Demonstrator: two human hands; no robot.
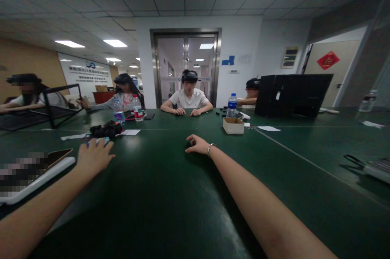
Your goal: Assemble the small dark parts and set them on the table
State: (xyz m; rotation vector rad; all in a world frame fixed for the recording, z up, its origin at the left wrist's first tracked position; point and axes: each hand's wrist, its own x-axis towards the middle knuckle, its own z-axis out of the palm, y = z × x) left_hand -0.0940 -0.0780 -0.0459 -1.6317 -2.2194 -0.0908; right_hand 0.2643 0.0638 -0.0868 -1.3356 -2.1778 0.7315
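Observation:
My left hand (94, 158) reaches out over the green table (158, 194), fingers spread and thumb apart. Its fingertips are at a small white and blue packet (105, 140), partly hidden by the hand; whether they touch it I cannot tell. Just beyond lies a dark tangled bundle (106, 129). My right hand (199, 145), with a bracelet (210, 149) at the wrist, rests near the table's middle. Its thumb and forefinger are curved and apart, and the other fingers are partly hidden. Nothing held shows between them, only a dark patch.
A white-edged tablet-like device (57, 169) lies left of my left forearm. Bottles (138, 108) stand farther back. An open box (233, 126) and a black monitor (292, 96) are at the right. Several people sit across, one person (190, 98) directly opposite with both hands on the table.

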